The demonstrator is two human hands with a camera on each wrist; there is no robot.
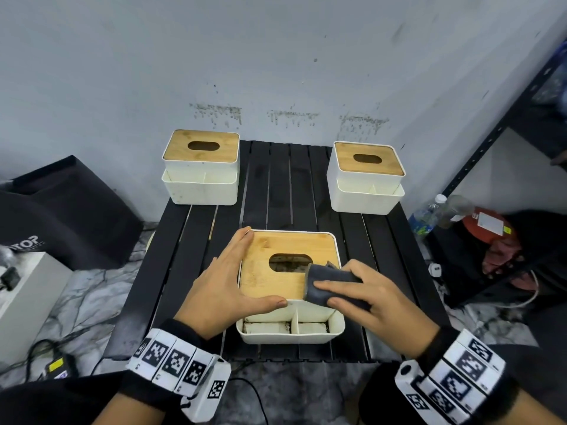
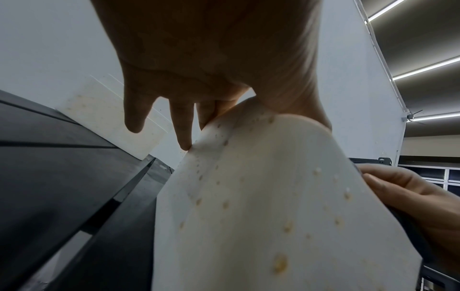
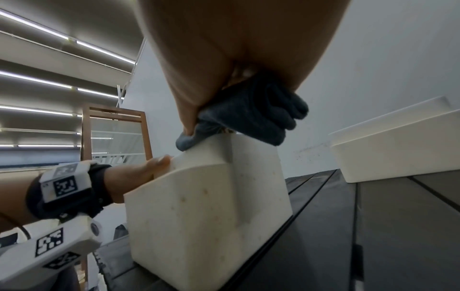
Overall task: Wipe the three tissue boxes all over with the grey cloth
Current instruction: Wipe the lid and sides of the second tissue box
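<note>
Bright ceiling strip lights (image 3: 34, 79); wide-angle edges bend, and wrist views blur up close.

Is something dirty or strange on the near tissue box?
Yes. The near tissue box has brownish spots on its white side wall and dark grime in its front compartments. Nothing looks spilled or broken.

Your left hand (image 2: 214, 65) reaches down onto the white tissue box (image 2: 273, 206). Your fingers (image 2: 183, 126) are spread out and mostly straight, and one fingertip touches the top edge of the box. The side of the box fills the middle and has small yellow-brown spots all over it. To the left of the box lies the black slatted table (image 2: 62, 177). Behind the box, at the far end of the table, stands another white tissue box (image 2: 104, 110). On the right of the near box, your right hand (image 2: 418, 200) shows at its edge.
</note>
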